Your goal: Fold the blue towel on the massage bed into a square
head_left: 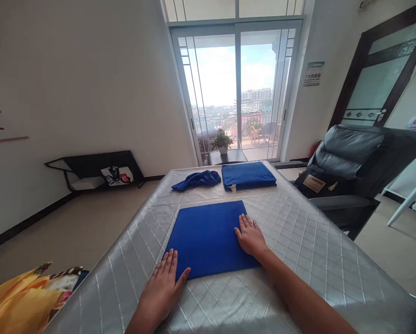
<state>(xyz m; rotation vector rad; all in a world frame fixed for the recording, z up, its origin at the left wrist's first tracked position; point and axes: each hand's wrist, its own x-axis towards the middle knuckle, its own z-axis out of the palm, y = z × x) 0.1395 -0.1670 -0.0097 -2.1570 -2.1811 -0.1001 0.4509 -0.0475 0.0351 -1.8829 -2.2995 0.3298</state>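
Observation:
A flat, neatly folded blue cloth (pixel 208 239) lies on the silvery quilted mattress (pixel 298 241) in front of me. My left hand (pixel 164 278) rests flat at its near left corner, fingers stretched out and the thumb on the cloth's edge. On the right edge lies my right hand (pixel 250 234), also flat, with its fingers pointing away from me. Neither hand grips anything. Farther back sits a thicker folded stack of blue cloth (pixel 249 175) with a small white tag. Left of that stack is a crumpled blue cloth (pixel 197 180).
A grey recliner (pixel 347 162) with a dark bag on it stands close to the mattress's right side. Yellow fabric (pixel 23 301) is heaped at the near left. Beyond the far edge are a potted plant (pixel 222 140) on a small table and glass sliding doors (pixel 237 93).

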